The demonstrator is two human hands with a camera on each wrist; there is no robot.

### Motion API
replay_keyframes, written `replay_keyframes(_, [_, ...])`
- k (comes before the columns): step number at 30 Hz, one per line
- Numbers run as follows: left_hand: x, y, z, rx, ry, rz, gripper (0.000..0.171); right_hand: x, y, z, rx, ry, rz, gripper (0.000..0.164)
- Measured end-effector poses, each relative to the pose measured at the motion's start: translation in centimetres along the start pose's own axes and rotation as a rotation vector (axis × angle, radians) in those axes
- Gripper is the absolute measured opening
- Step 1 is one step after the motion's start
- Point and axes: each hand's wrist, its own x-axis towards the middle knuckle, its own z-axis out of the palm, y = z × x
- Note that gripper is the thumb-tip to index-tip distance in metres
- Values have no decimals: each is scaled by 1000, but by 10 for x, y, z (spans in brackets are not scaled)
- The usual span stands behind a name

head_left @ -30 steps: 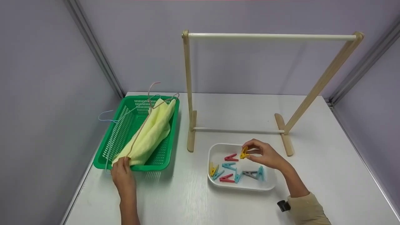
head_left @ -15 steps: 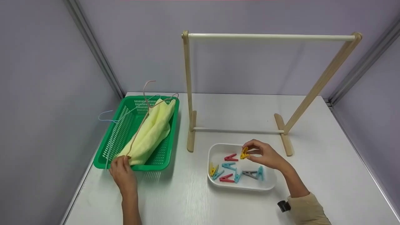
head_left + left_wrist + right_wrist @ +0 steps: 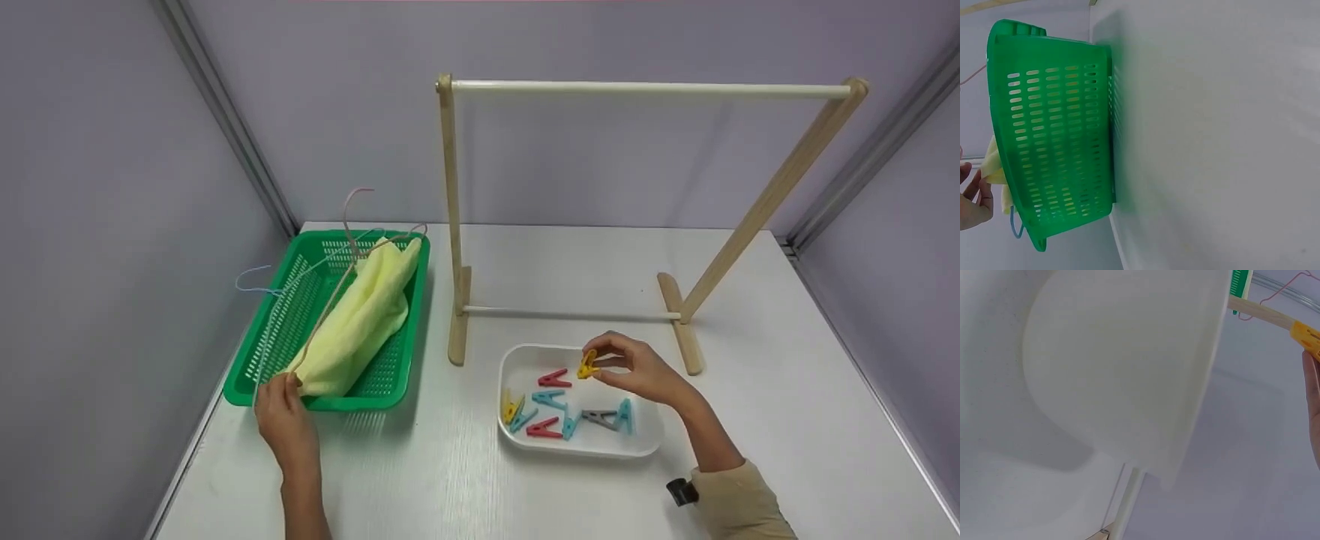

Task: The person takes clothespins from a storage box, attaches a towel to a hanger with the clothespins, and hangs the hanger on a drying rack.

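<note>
My left hand (image 3: 286, 420) is at the near-left corner of the green basket (image 3: 409, 360). It pinches the lower end of a pink wire clothes hanger (image 3: 327, 309) together with an edge of the yellow cloth (image 3: 352, 341). In the left wrist view, the fingertips (image 3: 981, 181) grip a fold of the cloth (image 3: 994, 166) just above the basket rim. The hanger's hook stands up past the basket's far side. Over the white tray (image 3: 510, 442), my right hand (image 3: 637, 371) holds a yellow clothespin (image 3: 587, 364) between thumb and fingers.
Inside the tray lie several clothespins, among them a red clothespin (image 3: 544, 427) and a grey one. A blue hanger (image 3: 259, 289) leans over the basket's left side. Behind the tray stands a wooden drying rack (image 3: 452, 187) with a white top bar (image 3: 645, 88).
The left hand has shifted slightly left, and the pink hanger has moved left and up with it. The right hand and its clothespin have hardly moved.
</note>
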Motion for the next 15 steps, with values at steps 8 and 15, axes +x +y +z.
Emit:
replay_keyframes(8, [5, 4, -10, -10, 34, 27, 26, 2, -1, -1, 20, 1, -10, 28])
replay_keyframes(15, [3, 1, -12, -20, 87, 26, 27, 3, -1, 0, 15, 5, 21, 28])
